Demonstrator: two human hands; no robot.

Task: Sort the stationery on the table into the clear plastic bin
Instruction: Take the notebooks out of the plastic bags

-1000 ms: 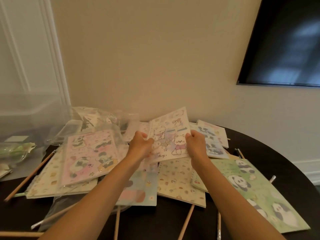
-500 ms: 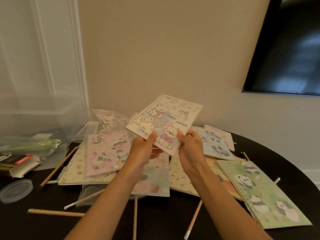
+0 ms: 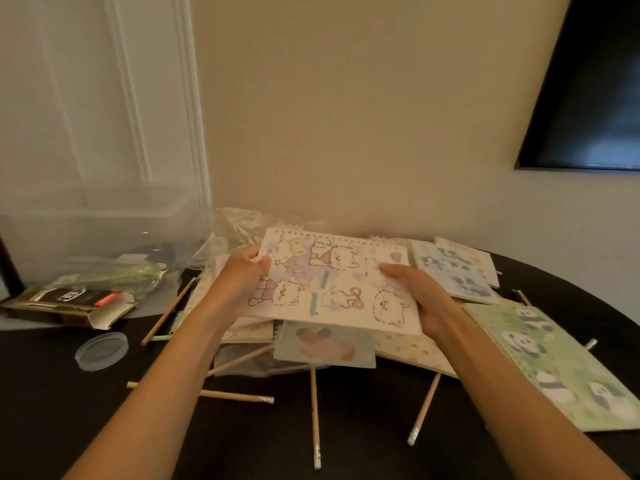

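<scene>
Spiral notebook (image 3: 332, 282), cartoon-animal cover: held just above the stationery pile on the tabletop (image 3: 381, 445), with the clear plastic bin (image 3: 104, 230) at far left. Left grip (image 3: 242, 282) and right grip (image 3: 419, 299) pinch opposite side edges, thumbs on top. Probably light and slightly flexible; best supported at both edges.

dim warm indoor light, soft motion blur throughout, wide-angle bending at edges, faint glare on clear plastic bin (image 3: 104, 216)

Matt paper notebook (image 3: 332, 282), wooden pencils (image 3: 314, 414), clear, seemingly plastic bin (image 3: 100, 230), glossy dark table (image 3: 69, 403).
</scene>
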